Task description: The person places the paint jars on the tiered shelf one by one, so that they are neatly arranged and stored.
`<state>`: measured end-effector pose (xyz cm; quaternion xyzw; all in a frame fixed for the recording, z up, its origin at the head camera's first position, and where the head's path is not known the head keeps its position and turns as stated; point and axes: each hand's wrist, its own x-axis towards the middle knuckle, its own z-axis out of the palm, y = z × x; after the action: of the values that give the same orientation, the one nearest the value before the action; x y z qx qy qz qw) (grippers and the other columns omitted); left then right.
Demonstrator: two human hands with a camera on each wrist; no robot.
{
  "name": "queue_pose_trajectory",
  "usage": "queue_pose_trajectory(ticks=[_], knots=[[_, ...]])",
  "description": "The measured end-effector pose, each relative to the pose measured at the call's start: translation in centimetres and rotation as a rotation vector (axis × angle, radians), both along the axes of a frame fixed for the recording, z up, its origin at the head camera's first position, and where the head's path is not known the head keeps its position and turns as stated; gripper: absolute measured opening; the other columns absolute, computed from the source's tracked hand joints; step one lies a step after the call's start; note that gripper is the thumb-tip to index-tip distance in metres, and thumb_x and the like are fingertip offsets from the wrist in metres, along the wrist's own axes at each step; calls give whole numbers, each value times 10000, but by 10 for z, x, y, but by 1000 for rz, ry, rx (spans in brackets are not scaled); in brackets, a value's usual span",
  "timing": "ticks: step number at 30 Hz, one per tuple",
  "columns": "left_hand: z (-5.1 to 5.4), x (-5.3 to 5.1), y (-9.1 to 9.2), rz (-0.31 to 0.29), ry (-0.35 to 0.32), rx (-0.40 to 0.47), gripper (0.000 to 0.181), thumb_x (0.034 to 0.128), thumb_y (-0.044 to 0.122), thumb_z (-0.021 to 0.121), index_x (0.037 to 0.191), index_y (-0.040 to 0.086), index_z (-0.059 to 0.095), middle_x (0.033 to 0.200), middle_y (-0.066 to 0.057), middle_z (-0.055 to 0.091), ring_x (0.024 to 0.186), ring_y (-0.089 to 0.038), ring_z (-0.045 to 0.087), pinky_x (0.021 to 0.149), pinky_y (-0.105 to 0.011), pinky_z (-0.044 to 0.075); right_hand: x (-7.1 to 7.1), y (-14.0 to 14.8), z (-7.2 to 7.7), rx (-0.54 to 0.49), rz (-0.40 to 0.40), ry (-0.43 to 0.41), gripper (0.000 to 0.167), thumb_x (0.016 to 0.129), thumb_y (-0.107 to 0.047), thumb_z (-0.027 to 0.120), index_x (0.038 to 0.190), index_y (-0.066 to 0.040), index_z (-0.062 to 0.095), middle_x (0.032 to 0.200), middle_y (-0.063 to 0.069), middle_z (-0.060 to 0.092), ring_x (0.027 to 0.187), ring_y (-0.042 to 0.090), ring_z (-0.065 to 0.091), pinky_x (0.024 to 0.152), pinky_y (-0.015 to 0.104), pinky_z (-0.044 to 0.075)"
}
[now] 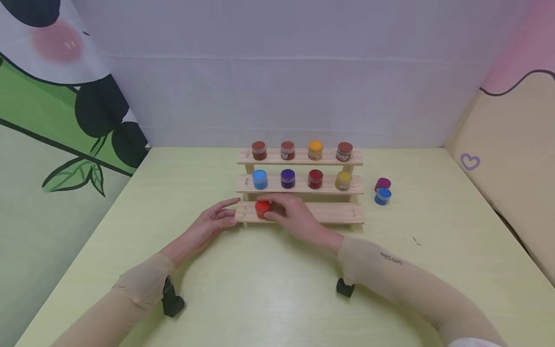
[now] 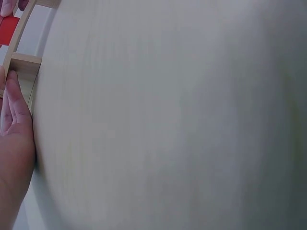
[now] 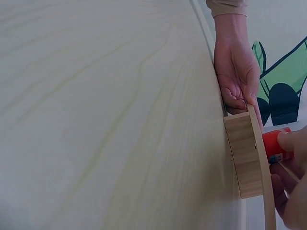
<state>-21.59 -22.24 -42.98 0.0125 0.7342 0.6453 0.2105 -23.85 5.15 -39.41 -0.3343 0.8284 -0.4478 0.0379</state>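
Observation:
A wooden three-tier rack (image 1: 321, 212) stands on the table with small lidded paint jars on it. My right hand (image 1: 297, 217) pinches a red paint jar (image 1: 262, 209) at the left end of the lowest shelf, thumb in front and fingers behind. The red jar (image 3: 277, 145) sits upright against the shelf in the right wrist view, partly covered by the fingers. My left hand (image 1: 215, 221) touches the left end of that shelf with fairly straight fingers. In the left wrist view, the left hand (image 2: 17, 129) reaches the shelf edge beside a wooden support (image 2: 26, 62).
On the middle shelf stand light blue (image 1: 260, 180), purple (image 1: 288, 179), dark red (image 1: 315, 179) and yellow (image 1: 343, 180) jars. The top shelf bears brownish jars and an orange one (image 1: 315, 150). Blue (image 1: 383, 196) and magenta (image 1: 383, 184) jars are right of the rack.

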Motion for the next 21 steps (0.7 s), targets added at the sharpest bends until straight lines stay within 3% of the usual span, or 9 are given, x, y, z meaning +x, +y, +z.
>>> queue_pose_trajectory(ticks=[17,21], knots=[[0,-1,0,-4,3,-13,668,968,270,636,1550,243,308,1409,-98,563,1195,-76,590,986,-185,465,0,0,-2,-7,-1,9,442,926,-128,682,1358,-166,599,1354,0,639,1220,140,619,1033,301,500],[0,-1,0,-2,0,-17,669,969,270,636,1551,241,306,1418,-107,553,1196,-77,588,986,-181,463,0,4,-1,-9,10,-1,505,925,-143,691,1410,-186,556,1372,-7,627,1161,142,638,979,302,531]])
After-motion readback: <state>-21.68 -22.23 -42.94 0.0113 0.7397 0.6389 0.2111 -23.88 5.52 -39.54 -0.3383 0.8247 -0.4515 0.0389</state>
